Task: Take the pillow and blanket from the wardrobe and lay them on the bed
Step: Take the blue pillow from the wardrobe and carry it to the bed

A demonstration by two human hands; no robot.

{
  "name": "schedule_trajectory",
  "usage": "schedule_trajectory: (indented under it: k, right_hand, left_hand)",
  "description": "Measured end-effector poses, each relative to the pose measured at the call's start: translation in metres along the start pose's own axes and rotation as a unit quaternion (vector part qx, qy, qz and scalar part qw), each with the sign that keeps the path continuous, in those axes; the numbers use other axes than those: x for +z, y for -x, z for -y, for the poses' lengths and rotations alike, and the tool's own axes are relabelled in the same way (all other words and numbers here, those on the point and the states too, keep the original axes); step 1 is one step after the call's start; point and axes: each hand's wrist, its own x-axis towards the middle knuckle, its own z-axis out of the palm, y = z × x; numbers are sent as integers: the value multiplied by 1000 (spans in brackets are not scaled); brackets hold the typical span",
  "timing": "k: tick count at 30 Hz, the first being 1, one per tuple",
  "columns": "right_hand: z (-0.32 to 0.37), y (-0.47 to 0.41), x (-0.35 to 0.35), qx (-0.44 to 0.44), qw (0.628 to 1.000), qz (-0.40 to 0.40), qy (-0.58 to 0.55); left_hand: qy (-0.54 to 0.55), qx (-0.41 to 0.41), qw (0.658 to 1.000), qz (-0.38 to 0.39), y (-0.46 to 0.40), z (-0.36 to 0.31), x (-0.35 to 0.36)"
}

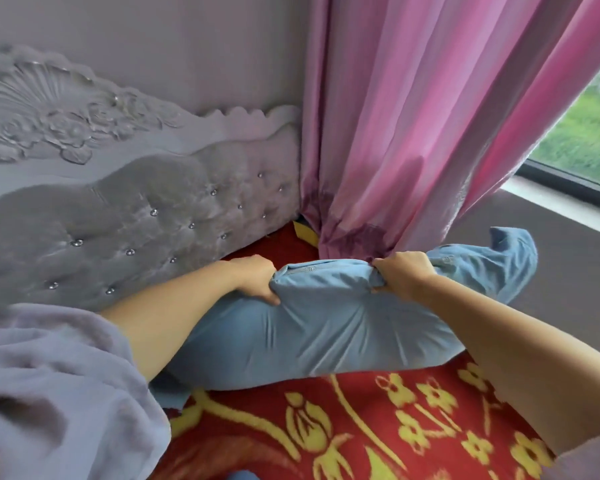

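Note:
A light blue pillow (326, 327) lies across the red bed cover with yellow flowers (361, 427), near the headboard corner. My left hand (257, 278) pinches the pillow's top edge at its left end. My right hand (402, 275) grips the same edge further right, where the fabric bunches up. A loose flap of the pillowcase (506, 258) sticks up at the far right. No blanket is seen apart from the red cover. The wardrobe is out of view.
A grey tufted headboard (136, 230) with carved trim runs along the left. Pink curtains (413, 133) hang at the bed's corner and touch the cover. A window (582, 133) and its dark sill are at the right. My lilac sleeve (49, 393) fills the lower left.

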Motion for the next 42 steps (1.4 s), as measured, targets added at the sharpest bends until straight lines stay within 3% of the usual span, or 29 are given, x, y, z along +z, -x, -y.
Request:
schedule_trajectory:
  k: [6, 10, 15, 22, 25, 28, 30, 33, 35, 37, 40, 42]
  right_hand:
    - [11, -73, -31, 41, 999, 13, -13]
    - [26, -136, -53, 28, 999, 37, -24]
    - [21, -208, -72, 16, 997, 66, -18]
    - [-4, -314, -69, -112, 978, 172, 23]
    - [-4, -395, -62, -165, 966, 200, 15]
    - [14, -478, -23, -209, 960, 182, 47]
    - [24, -519, 17, -214, 967, 127, 52]
    - [31, -557, 78, -195, 980, 19, 44]
    - [40, -576, 112, -191, 980, -43, 25]
    - [53, -587, 143, -171, 985, -26, -8]
    - [74, -591, 201, -136, 986, 77, -57]
    - [82, -590, 237, -134, 984, 98, -71]
  left_hand:
    - [55, 19, 997, -41, -38, 57, -19]
    - [80, -35, 992, -87, -61, 104, -18]
    - [104, -74, 988, -88, -98, 135, -42]
    - [131, -142, 981, -17, -154, 141, -54]
    - [141, -190, 971, -37, -190, 168, -67]
    - [140, -283, 945, -89, -237, 192, -48]
    - [112, -335, 923, -151, -271, 203, -28]
    - [42, -342, 901, -264, -312, 213, 11]
    - [49, -340, 896, -282, -326, 222, 49]
    - [80, -349, 890, -283, -327, 229, 97]
    - [112, -387, 873, -275, -317, 228, 164]
    - [141, -425, 837, -315, -318, 226, 194]
